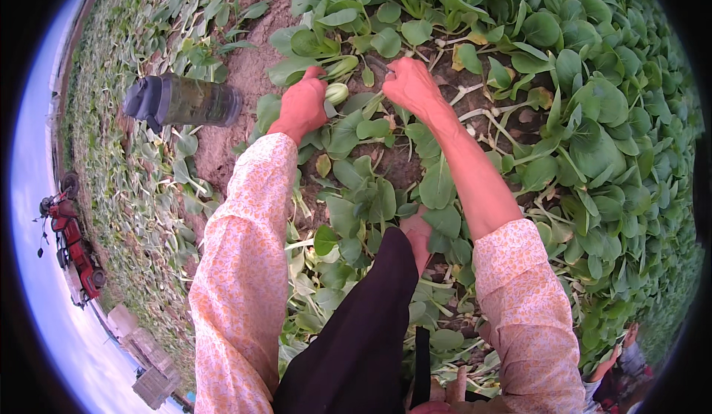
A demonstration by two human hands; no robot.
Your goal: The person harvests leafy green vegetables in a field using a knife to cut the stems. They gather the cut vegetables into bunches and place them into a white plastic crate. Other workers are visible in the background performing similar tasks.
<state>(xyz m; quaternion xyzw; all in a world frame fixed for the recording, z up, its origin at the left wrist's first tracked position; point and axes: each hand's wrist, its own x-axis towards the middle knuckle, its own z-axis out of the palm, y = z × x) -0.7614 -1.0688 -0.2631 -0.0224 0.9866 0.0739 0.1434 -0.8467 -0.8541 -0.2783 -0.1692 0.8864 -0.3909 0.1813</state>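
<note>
My left hand (303,102) is closed around a bok choy (336,94), whose pale green base pokes out by the fingers. Just beyond it, a second bok choy (343,67) lies with its base toward the right and its leaves toward the left. In my right hand (411,86) is a small cutting tool, probably a knife; its dark metal blade (376,62) points left toward the plants, and the fist hides its handle. Loose leaves and soil lie between my hands.
Dense bok choy plants (578,108) fill the right side. A dark-lidded clear bottle (200,101) lies on the soil at left. Cut leaves litter the ground. Farther off are a red motor tricycle (72,241) and stacked crates (147,361). Another person's hands (617,353) show at lower right.
</note>
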